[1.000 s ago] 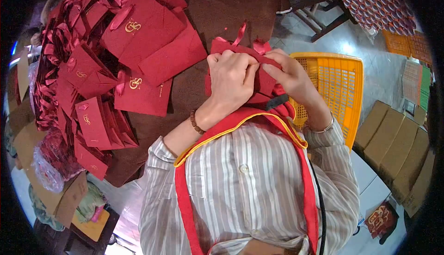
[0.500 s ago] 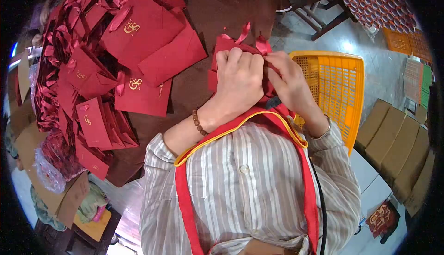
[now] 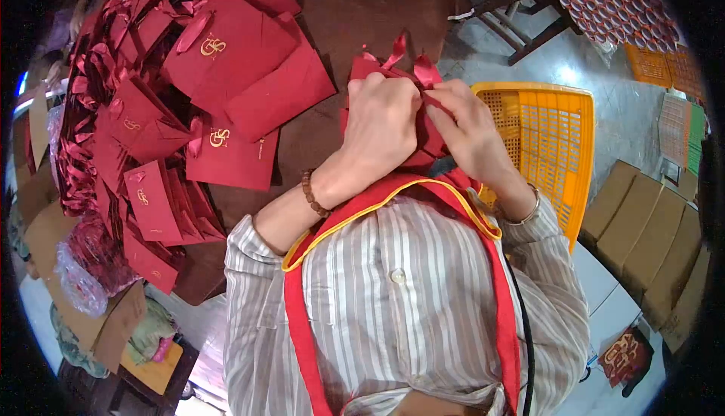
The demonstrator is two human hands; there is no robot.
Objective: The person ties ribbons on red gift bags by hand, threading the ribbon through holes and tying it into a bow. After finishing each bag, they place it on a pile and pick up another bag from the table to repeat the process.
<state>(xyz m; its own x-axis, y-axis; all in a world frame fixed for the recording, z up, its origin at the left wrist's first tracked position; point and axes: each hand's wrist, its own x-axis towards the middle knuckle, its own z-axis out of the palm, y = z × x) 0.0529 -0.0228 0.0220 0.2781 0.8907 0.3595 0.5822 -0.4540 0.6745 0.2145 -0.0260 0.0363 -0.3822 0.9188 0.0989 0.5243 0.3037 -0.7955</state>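
Observation:
A red paper gift bag (image 3: 429, 138) with satin ribbon (image 3: 427, 70) rests at the table's front edge, against my apron (image 3: 362, 201). My left hand (image 3: 380, 118), a beaded bracelet at its wrist, is curled with its back up and covers much of the bag. The fingers of my right hand (image 3: 470, 125) are bent and pinched at the bag's upper edge, near the ribbon, close to the left fingertips. Exactly what each fingertip grips is partly hidden. Another ribbon loop (image 3: 396, 51) sticks up beyond my left knuckles.
Many red gift bags (image 3: 226, 46) with gold lettering and ribbons lie heaped on the brown-covered table (image 3: 343, 16) at left. A yellow plastic crate (image 3: 555, 152) stands at my right. Cardboard boxes (image 3: 634, 227) are farther right, and a rack of small round items (image 3: 612, 1) is at far right.
My left hand has shifted slightly left and up, widening the space between the hands. My right hand has moved a little left and stays pinched at the bag.

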